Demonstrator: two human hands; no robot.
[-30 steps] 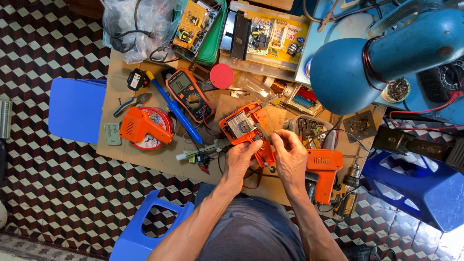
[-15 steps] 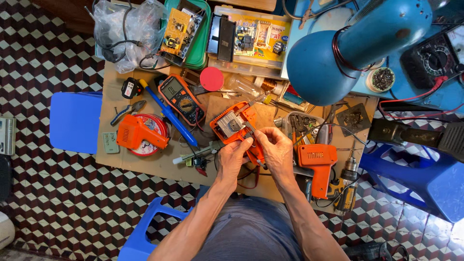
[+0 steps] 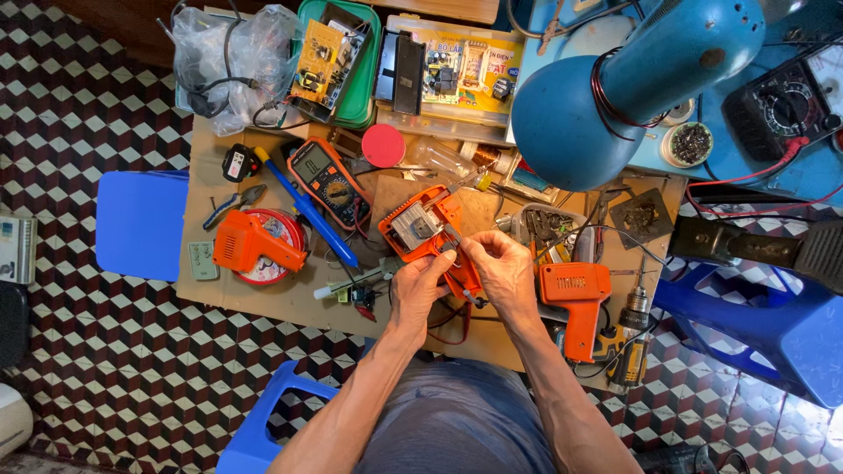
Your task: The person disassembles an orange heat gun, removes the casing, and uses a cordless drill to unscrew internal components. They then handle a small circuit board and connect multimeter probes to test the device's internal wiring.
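Both hands meet over the opened orange soldering gun (image 3: pixel 428 230) lying mid-table (image 3: pixel 281 303), its metal insides facing up where they can be reached. The left hand (image 3: pixel 419 287) pinches its lower edge to steady it, while the right hand (image 3: pixel 503 269) pinches a thin wire by the handle.

Orange open soldering-gun shell (image 3: pixel 426 230), grey metal block inside, centre of frame. Second orange gun (image 3: pixel 575 303) right of centre; third (image 3: pixel 255 244) at left, lying on a red-rimmed round tin (image 3: pixel 279 235). Multimeter (image 3: pixel 327 182): orange case, dark face, grey screen. Blue screwdriver (image 3: pixel 307 211), yellow tip. Red round lid (image 3: pixel 384 146). Green tray (image 3: pixel 362 70), upper middle. Blue lamp hood (image 3: pixel 606 96), upper right. Blue stools (image 3: pixel 140 224) (same shade throughout). Floor (image 3: pixel 79 114): maroon, black and white cube pattern. Brown tabletop (image 3: pixel 263 298).
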